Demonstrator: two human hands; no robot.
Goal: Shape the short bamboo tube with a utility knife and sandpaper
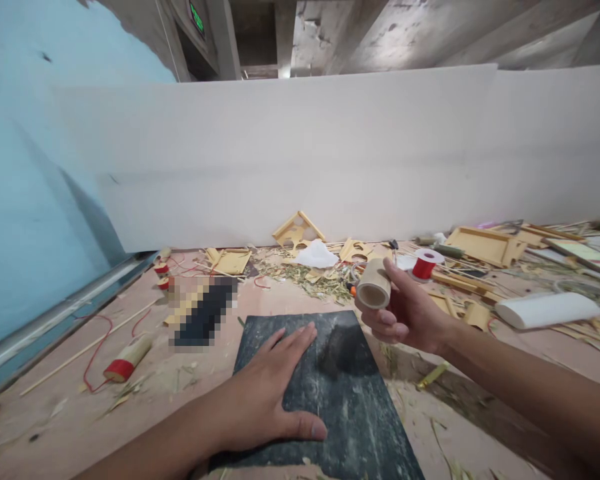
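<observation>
My left hand lies flat with its fingers spread on a dark, worn board. The board rests on the pinkish work surface and has a darker patch near its upper right part. Above the board's upper right corner, my right hand holds a short hollow bamboo tube between thumb and fingers. The tube's open end faces toward me and down, clear of the board.
Bamboo cylinder with a red band at left, tied to red string. Shavings and wooden frames lie along the white wall panel. At right are a red spool, a white roll and a yellow piece.
</observation>
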